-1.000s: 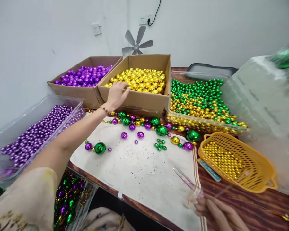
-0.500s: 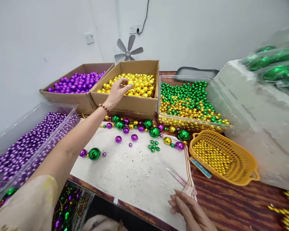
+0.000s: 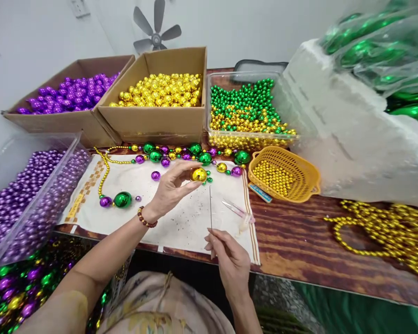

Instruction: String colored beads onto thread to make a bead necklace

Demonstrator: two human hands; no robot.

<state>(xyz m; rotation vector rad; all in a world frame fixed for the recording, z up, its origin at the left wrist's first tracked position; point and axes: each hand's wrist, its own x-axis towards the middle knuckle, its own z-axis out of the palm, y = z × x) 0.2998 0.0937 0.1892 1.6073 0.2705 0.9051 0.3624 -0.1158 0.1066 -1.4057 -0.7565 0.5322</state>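
Between the thumb and fingers of my left hand [image 3: 170, 188] is a shiny gold bead [image 3: 199, 175], held up over the white cloth [image 3: 181, 213]. My right hand [image 3: 230, 255] pinches a long thin needle [image 3: 211, 208] that points upward, just below and right of the bead. Several small green beads [image 3: 209, 180] lie behind the gold one, partly hidden by it. On the cloth's left is a bead strand with a large green bead [image 3: 123, 199] and a purple bead [image 3: 105, 202]. Tweezers [image 3: 233, 207] rest at the cloth's right side.
Cardboard boxes of purple beads [image 3: 73, 93] and gold beads [image 3: 160, 90] stand at the back. Clear bins hold green and gold beads [image 3: 244, 106] and small purple beads [image 3: 28, 185]. A yellow basket [image 3: 299, 169] sits right, near gold bead strings [image 3: 386, 236] and a foam box [image 3: 327, 116].
My left hand has come back from the gold-bead box with a gold bead and is over the cloth. My right hand has moved left, and the needle now shows upright. The view has tilted down.
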